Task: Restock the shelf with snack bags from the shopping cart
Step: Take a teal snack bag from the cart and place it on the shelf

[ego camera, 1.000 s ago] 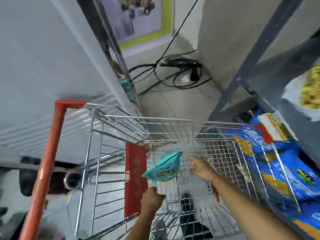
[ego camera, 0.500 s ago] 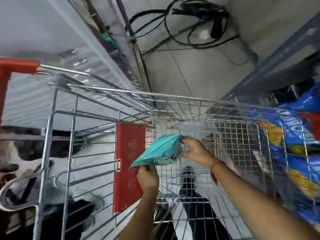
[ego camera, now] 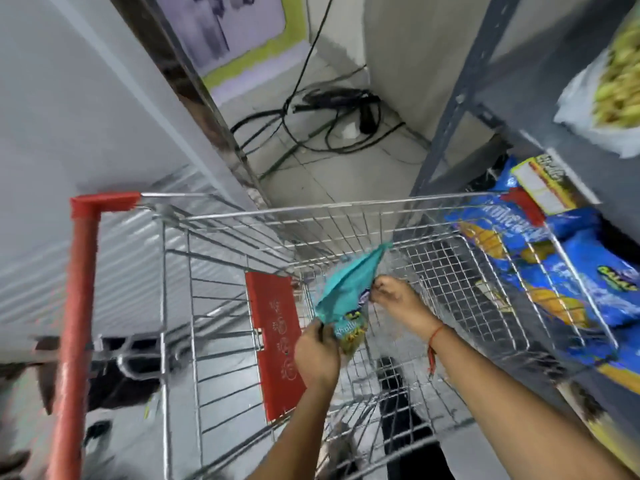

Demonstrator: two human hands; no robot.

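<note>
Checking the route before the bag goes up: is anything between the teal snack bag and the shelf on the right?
Yes. The teal snack bag, held by the left hand and right hand, sits inside the shopping cart. The cart's right wire wall stands between it and the shelf.

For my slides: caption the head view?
Both hands hold a teal snack bag over the wire shopping cart.

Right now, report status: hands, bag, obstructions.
Left hand grips teal snack bag at its lower end; right hand pinches its side. Bag held up inside the cart. Shelf to the right; nothing visibly blocking.
</note>
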